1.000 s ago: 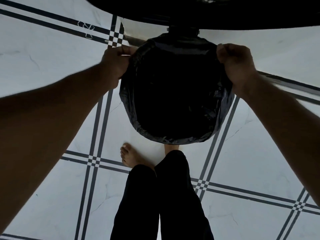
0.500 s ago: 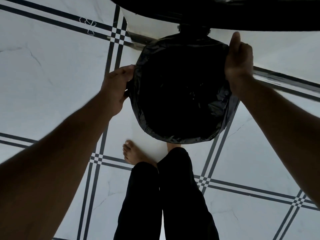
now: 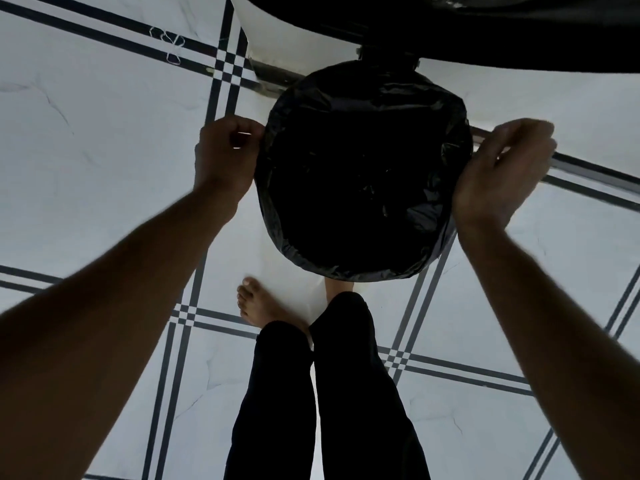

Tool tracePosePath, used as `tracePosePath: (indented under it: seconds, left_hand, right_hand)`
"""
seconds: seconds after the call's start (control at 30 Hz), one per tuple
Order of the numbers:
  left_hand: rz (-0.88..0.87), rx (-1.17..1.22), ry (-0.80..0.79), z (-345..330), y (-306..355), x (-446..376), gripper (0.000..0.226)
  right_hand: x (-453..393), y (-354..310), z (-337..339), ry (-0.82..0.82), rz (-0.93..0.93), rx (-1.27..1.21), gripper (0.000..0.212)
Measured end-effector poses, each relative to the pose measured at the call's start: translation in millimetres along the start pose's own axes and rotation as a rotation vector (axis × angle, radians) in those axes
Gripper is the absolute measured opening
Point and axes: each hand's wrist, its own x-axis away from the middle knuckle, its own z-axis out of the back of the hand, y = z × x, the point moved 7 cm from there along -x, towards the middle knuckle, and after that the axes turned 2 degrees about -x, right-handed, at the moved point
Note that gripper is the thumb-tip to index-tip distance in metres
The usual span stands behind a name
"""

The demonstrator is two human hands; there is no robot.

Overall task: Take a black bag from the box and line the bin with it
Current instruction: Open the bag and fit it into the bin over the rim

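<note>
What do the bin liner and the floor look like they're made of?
Black bag: thin glossy plastic film, judging by the crinkles and small highlights.
Floor: looks like polished white marble-look tile with faint veins and dark inlaid lines; whether stone or ceramic is unclear.

Counted from above: two hands, one bag, one bin.

One black bag [image 3: 363, 174] over one round bin, the bin itself hidden under the plastic. Two hands at its rim: left hand [image 3: 225, 154], right hand [image 3: 502, 171]. Two forearms, two legs in dark trousers [image 3: 325, 403], one bare foot [image 3: 258, 303] in full view, a second mostly hidden under the bag. One tiled floor [image 3: 86, 133].
</note>
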Motion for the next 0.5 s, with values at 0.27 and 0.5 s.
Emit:
tracePosePath:
  seconds: [0.27, 0.5]
  left_hand:
    - [-0.089, 0.136, -0.039, -8.4, 3.7, 26.6, 0.029]
    - [0.027, 0.245, -0.040, -25.2, 2.5, 27.8, 0.019]
  right_hand:
    - [42.9, -0.4, -19.4, -0.211, 0.017, 0.101, 0.044]
    - [13.3, 0.8, -40.9, -0.269, -0.008, 0.018, 0.042]
